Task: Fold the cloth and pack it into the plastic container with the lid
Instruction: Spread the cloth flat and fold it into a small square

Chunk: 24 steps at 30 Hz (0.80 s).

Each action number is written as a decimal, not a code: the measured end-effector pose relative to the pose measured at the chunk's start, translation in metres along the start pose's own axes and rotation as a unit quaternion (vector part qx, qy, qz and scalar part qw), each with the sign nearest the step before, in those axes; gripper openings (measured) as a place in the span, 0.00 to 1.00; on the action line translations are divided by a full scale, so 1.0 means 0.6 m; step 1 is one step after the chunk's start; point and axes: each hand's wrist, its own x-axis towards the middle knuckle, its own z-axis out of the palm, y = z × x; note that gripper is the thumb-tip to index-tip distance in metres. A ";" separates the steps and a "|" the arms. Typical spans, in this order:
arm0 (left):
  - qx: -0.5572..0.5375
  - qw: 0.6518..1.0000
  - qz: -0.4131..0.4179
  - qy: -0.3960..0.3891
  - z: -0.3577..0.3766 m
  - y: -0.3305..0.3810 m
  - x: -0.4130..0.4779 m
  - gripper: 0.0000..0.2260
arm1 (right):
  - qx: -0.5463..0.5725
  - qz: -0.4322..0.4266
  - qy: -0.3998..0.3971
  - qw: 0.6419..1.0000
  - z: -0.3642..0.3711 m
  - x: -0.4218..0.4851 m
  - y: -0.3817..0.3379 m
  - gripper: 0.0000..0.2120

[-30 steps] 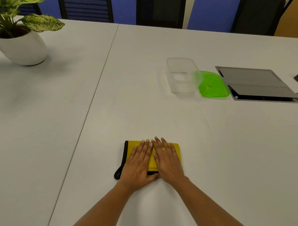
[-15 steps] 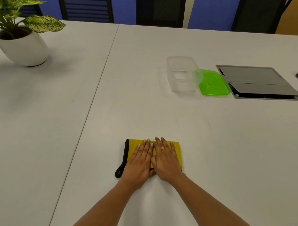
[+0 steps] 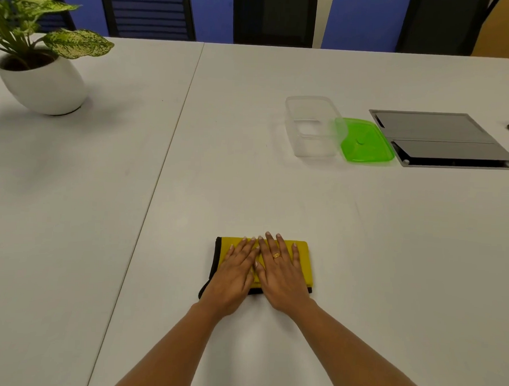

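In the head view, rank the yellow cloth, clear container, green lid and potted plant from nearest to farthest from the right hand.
1. yellow cloth: directly under the right hand.
2. clear container: ahead, slightly right.
3. green lid: beside the container's right; too close to call against it.
4. potted plant: far left corner.

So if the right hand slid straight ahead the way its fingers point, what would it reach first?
The right hand lies flat on the folded yellow cloth, fingers pointing away and slightly left. Ahead is only bare white table; the clear plastic container seems to sit right of that line.
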 end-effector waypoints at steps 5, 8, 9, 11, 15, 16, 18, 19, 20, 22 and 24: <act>0.118 0.989 -0.085 0.038 0.007 0.026 -0.013 0.22 | -0.009 -0.001 0.017 1.000 0.003 -0.002 -0.005 0.25; 0.144 0.981 -0.121 0.042 0.007 0.034 -0.015 0.24 | -0.012 0.003 0.021 1.000 0.003 -0.002 -0.006 0.26; 0.149 0.979 -0.130 0.041 0.009 0.033 -0.016 0.25 | -0.011 0.005 0.018 1.000 0.003 -0.002 -0.006 0.26; 0.150 0.977 -0.141 0.052 0.013 0.032 -0.017 0.26 | -0.009 0.004 0.012 1.000 0.005 -0.003 -0.005 0.26; 0.139 0.976 -0.158 0.055 0.011 0.035 -0.019 0.32 | -0.006 0.025 0.029 0.999 -0.001 -0.009 -0.006 0.26; 0.136 0.975 -0.169 0.041 0.007 0.038 -0.019 0.32 | -0.003 0.037 0.040 0.999 -0.004 -0.011 -0.006 0.26; 0.130 0.974 -0.182 0.035 0.000 0.042 -0.019 0.33 | 0.006 0.054 0.055 0.997 -0.004 -0.015 -0.004 0.28; 0.128 0.973 -0.186 0.037 0.000 0.042 -0.020 0.33 | 0.010 0.062 0.056 0.996 -0.002 -0.018 -0.002 0.29; 0.127 0.973 -0.190 0.040 0.001 0.041 -0.020 0.33 | 0.014 0.073 0.055 0.996 0.000 -0.020 0.001 0.30; 0.120 0.973 -0.190 0.059 0.004 0.038 -0.021 0.33 | 0.019 0.100 0.060 0.993 0.002 -0.023 0.008 0.34; 0.109 0.975 -0.184 0.067 0.006 0.037 -0.021 0.35 | 0.024 0.118 0.056 0.991 0.003 -0.025 0.011 0.36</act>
